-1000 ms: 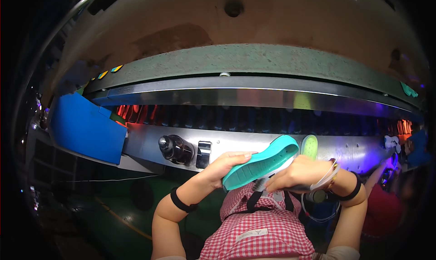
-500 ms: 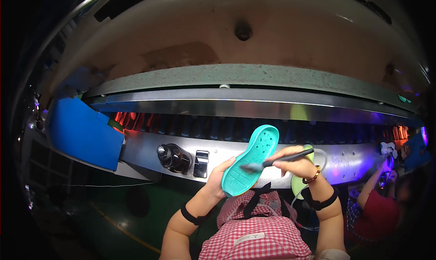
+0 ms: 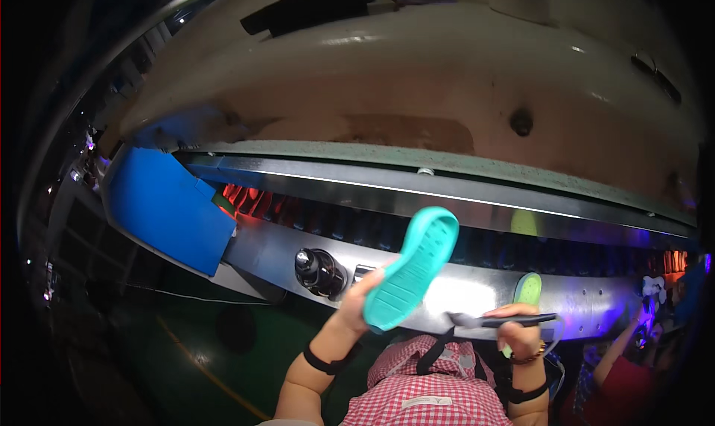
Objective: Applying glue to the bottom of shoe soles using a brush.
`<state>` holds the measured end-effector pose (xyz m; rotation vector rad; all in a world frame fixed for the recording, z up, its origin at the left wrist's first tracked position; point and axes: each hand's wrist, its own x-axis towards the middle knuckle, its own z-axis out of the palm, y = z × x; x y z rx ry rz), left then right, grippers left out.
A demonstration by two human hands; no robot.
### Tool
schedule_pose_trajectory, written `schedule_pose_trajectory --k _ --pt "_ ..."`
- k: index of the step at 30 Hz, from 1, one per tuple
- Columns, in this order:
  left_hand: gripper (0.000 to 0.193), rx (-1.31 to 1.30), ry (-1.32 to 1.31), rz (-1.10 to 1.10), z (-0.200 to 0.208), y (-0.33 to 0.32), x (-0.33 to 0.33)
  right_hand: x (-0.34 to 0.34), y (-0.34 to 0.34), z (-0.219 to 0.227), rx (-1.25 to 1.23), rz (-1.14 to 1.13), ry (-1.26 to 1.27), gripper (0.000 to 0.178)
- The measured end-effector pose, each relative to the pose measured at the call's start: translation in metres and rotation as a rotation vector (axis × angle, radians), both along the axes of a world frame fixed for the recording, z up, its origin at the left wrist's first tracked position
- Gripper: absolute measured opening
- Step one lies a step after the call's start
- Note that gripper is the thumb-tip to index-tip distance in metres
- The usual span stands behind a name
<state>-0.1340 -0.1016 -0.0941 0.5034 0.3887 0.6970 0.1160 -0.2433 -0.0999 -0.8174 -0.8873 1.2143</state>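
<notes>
My left hand (image 3: 356, 301) grips a teal shoe sole (image 3: 413, 273) by its heel end, its hollow inner face turned up and its holed toe pointing away from me. In my right hand (image 3: 523, 334) is a brush (image 3: 477, 321) with a black handle. The brush's greyish bristles point left, apart from the sole and to the right of its heel. A lime-green sole (image 3: 529, 288) lies partly behind my right hand, which hides its near part.
A dark pump-topped bottle (image 3: 320, 273) and a phone (image 3: 364, 271) stand left on the metal bench (image 3: 462, 288). Beyond runs a channel of dark soles (image 3: 357, 232) under a metal rail. A blue cover (image 3: 164, 210) rises at left. Another person's arm (image 3: 617, 351) reaches in at right.
The brush has left the teal sole's inner face and moved right and toward me with my right hand. My left hand still holds the sole, now tilted more. The whole view has shifted.
</notes>
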Motion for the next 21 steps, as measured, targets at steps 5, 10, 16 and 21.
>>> schedule_pose_trajectory --k 5,10,16,21 --pt "0.050 0.469 -0.178 0.137 0.063 0.123 -0.030 0.024 -0.008 -0.041 -0.025 -0.284 0.278 0.020" --pt "0.047 0.103 0.151 1.090 0.054 0.291 -0.081 0.013 -0.020 -0.070 -0.160 -0.334 0.196 0.020" --pt "0.046 0.237 0.610 1.207 0.007 0.342 -0.076 0.036 -0.040 -0.094 -0.272 -0.570 0.270 0.014" --pt "0.046 0.502 0.936 1.183 0.013 0.333 -0.057 0.061 -0.043 -0.106 -0.337 -0.558 0.178 0.017"
